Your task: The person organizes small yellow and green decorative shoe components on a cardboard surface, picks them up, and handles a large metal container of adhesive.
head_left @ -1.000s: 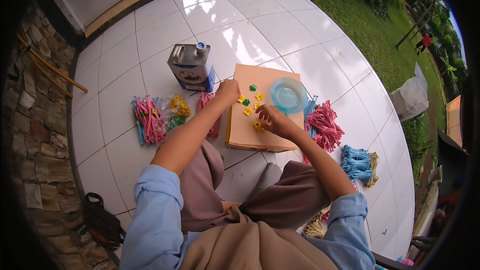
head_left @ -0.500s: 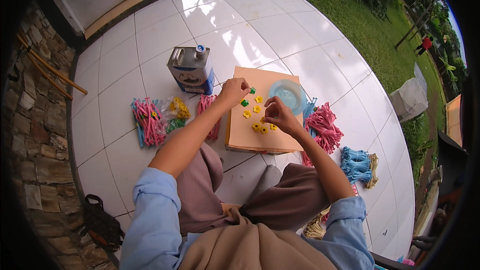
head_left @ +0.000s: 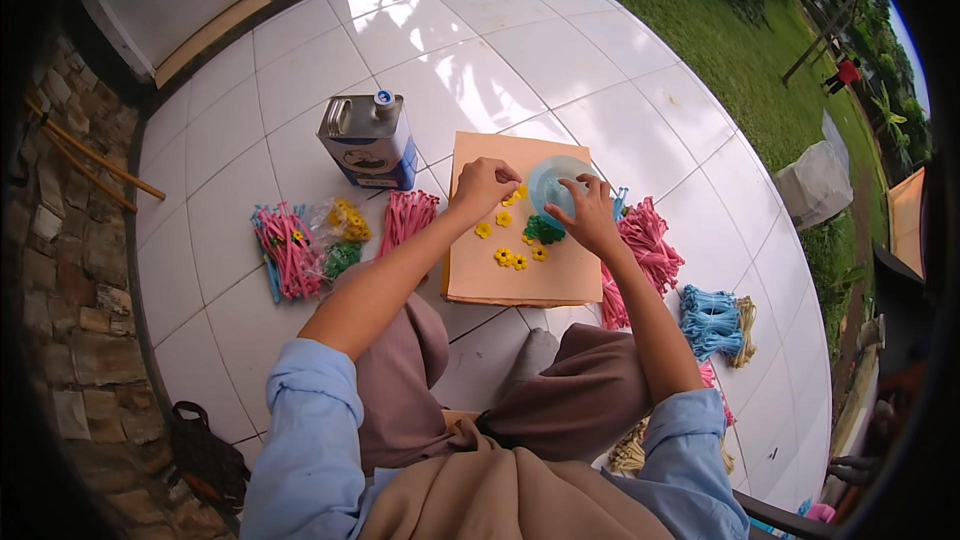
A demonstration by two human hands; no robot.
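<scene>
The left forearm (head_left: pixel 385 285) ran up and inward, bare below a left sleeve (head_left: pixel 310 405) rolled to about the elbow. The left hand (head_left: pixel 487 187) was turned back upward, its fingers drawn in and pointing to the right; the tips were small in view, so whether they quite met the thumb was hard to say. The right forearm (head_left: pixel 655 330) slanted up and to the left, bare below a rolled right sleeve (head_left: pixel 690 435). The right hand (head_left: pixel 592 215) faced the left one, thumb and forefinger parted, the other fingers loosely curled. The two hands were apart. The legs (head_left: pixel 400 370) were bent below, knees apart.
</scene>
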